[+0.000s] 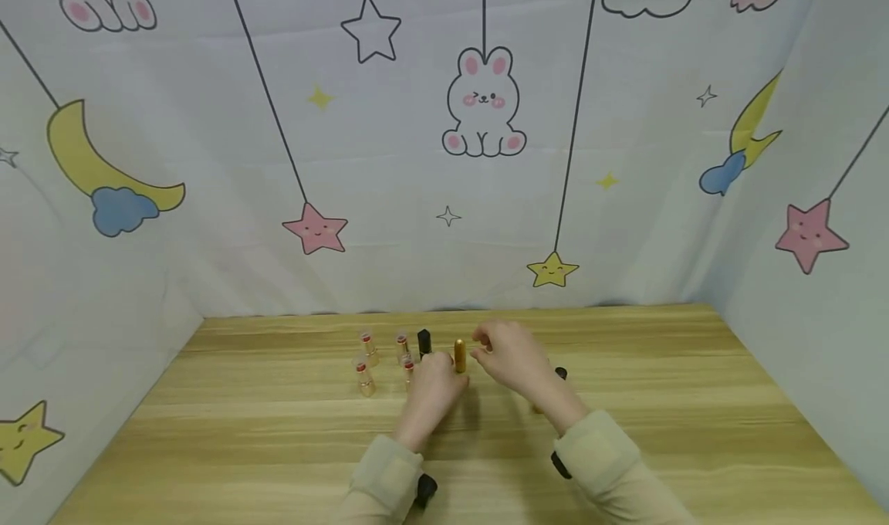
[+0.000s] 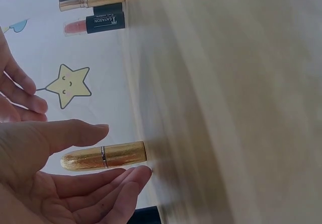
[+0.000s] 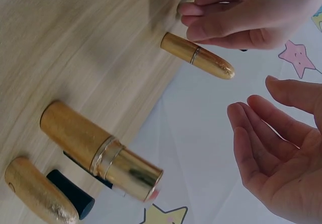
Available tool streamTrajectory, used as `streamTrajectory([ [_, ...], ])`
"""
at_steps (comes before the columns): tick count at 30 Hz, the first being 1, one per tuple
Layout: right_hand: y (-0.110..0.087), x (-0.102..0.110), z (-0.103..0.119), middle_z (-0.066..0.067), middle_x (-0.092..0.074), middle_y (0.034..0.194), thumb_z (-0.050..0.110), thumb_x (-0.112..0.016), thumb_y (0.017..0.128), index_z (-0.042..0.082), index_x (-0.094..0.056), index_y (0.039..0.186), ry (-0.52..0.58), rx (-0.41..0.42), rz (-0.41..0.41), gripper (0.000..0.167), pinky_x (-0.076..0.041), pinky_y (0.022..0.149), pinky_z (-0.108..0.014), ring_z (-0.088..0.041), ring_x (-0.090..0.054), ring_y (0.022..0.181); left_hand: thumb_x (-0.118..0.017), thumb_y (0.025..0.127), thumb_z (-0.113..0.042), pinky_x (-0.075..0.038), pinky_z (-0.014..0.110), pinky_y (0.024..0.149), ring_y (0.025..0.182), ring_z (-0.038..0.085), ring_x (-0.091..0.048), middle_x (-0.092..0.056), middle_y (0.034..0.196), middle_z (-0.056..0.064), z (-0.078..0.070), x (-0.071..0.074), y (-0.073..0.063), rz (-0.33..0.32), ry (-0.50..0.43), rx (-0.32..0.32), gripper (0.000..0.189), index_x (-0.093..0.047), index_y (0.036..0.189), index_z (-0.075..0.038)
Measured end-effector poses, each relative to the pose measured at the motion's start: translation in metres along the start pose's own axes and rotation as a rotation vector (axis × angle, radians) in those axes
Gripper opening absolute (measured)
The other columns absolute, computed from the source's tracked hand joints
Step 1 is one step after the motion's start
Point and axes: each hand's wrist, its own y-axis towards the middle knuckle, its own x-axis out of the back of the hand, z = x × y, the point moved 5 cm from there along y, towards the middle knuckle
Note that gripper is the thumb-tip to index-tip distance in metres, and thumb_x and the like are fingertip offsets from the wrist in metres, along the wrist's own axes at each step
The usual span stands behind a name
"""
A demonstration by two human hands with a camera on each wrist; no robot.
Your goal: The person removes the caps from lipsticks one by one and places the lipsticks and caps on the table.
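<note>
A gold bullet-shaped lipstick [image 1: 460, 356] stands upright on the table between the two hands. My left hand [image 1: 436, 386] is beside it; in the left wrist view, thumb and fingers lie on either side of the gold lipstick [image 2: 103, 156] with gaps showing. To the right, my right hand [image 1: 512, 357] hovers with fingers gently bent, and in the right wrist view nothing lies between its thumb and fingers [image 3: 289, 118]. A black lipstick [image 1: 424, 341] stands just behind the left hand, which partly hides it.
Several clear-capped lipsticks [image 1: 365, 378] stand left of the left hand. Beyond the right forearm a black top [image 1: 561, 372] shows. The right wrist view has an uncapped gold lipstick [image 3: 100, 148], another gold bullet-shaped tube [image 3: 40, 190] and a black tube [image 3: 73, 194]. A printed curtain [image 1: 444, 255] backs the table.
</note>
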Motion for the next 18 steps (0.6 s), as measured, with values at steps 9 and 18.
streamTrajectory([
  [9, 0.011, -0.010, 0.003, -0.010, -0.070, 0.100, 0.017, -0.069, 0.088, 0.007, -0.070, 0.105, -0.022, 0.000, 0.044, 0.020, -0.052, 0.077, -0.039, -0.023, -0.064, 0.088, -0.069, 0.075, -0.001, -0.028, 0.023, 0.043, 0.047, 0.012, -0.036, -0.043, 0.054, 0.001, -0.002, -0.003, 0.004, -0.006, -0.005, -0.024, 0.030, -0.046, 0.059, -0.009],
  [18, 0.022, -0.020, 0.002, -0.011, -0.070, 0.101, 0.016, -0.070, 0.086, 0.004, -0.068, 0.105, -0.059, 0.011, 0.058, 0.023, -0.052, 0.073, -0.038, -0.022, -0.064, 0.084, -0.071, 0.075, -0.004, -0.029, 0.026, 0.045, 0.050, 0.014, -0.039, -0.046, 0.058, 0.003, -0.004, -0.007, 0.010, -0.027, 0.088, -0.045, 0.036, -0.041, 0.058, -0.013],
])
